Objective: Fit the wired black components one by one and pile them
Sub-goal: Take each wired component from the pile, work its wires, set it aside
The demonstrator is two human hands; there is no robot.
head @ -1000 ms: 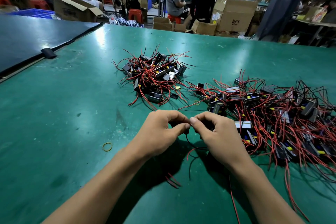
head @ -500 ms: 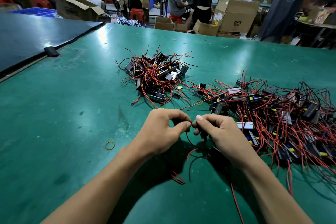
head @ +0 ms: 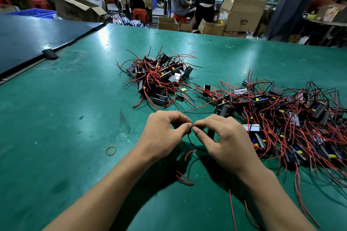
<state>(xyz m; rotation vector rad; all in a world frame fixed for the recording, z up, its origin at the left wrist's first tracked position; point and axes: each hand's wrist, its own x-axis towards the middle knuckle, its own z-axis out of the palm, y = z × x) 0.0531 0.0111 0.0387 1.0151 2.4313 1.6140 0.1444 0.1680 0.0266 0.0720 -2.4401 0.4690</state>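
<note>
My left hand [head: 163, 133] and right hand [head: 226, 141] pinch fingertip to fingertip on one black part [head: 210, 133], which I judge light and rigid-bodied, with floppy wires [head: 189, 139], best gripped by its body.

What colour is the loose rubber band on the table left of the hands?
Yellow; the rubber band shows best in the head view.

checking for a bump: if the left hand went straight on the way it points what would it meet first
The right hand: the left hand points toward it, its fingertips almost touching the right hand's over a black wire both seem to pinch.
</note>
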